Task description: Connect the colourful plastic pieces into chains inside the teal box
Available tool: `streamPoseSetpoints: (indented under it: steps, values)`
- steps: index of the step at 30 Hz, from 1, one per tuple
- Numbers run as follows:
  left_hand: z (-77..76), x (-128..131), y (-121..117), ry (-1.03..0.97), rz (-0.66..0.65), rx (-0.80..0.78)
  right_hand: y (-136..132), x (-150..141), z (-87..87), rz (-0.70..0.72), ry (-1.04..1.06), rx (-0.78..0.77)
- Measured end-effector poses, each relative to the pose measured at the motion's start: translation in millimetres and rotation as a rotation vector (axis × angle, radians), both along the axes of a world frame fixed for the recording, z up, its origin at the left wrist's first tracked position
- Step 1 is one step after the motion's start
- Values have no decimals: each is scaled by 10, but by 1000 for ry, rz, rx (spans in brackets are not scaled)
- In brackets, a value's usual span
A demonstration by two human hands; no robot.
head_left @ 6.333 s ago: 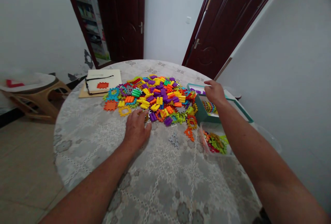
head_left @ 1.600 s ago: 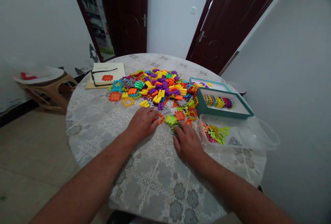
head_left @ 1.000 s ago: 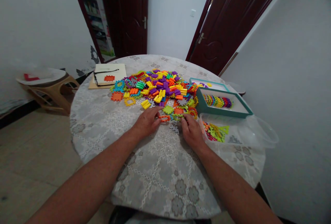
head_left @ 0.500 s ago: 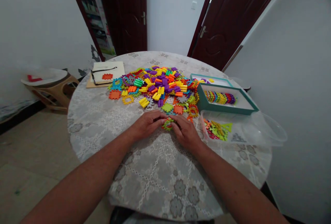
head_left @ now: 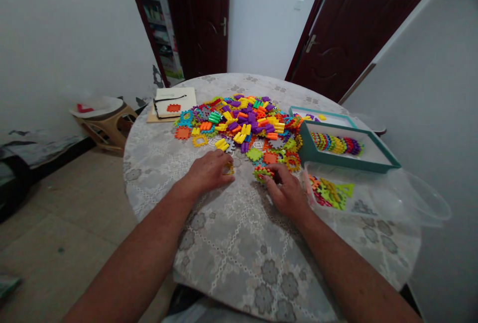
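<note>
My left hand is closed on a yellow toothed plastic piece, which shows at the fingertips. In my right hand, between thumb and fingers, is a small stack of green and red toothed pieces. A gap separates the two hands, just above the tablecloth. Beyond them spreads a heap of colourful plastic building pieces, with yellow and purple tube-shaped ones on top. A green toothed square and an orange toothed square lie at its near edge.
On the right stands a teal-edged box holding a row of coloured pieces. Nearer is a clear plastic tray with loose pieces. At the left back, a black-corded item lies on a pad. The round table has a patterned cloth.
My hands, together at a green piece before, have moved apart. The left now has a yellow piece; the right keeps the green and red pieces. The view has shifted left.
</note>
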State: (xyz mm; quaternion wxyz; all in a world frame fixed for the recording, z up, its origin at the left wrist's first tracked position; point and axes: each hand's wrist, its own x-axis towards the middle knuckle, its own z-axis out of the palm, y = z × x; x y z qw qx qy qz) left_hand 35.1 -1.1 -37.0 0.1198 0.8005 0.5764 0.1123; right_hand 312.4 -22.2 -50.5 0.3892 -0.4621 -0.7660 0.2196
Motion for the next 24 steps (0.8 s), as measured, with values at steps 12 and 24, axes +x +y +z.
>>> streamPoseSetpoints:
  steps: [12,24]
  values:
    - [-5,213,20,-520,-202,-176,17,-61,-110,280,-12,130]
    - [5,307,-9,-869,-307,-449,1,-75,-54,184,-22,69]
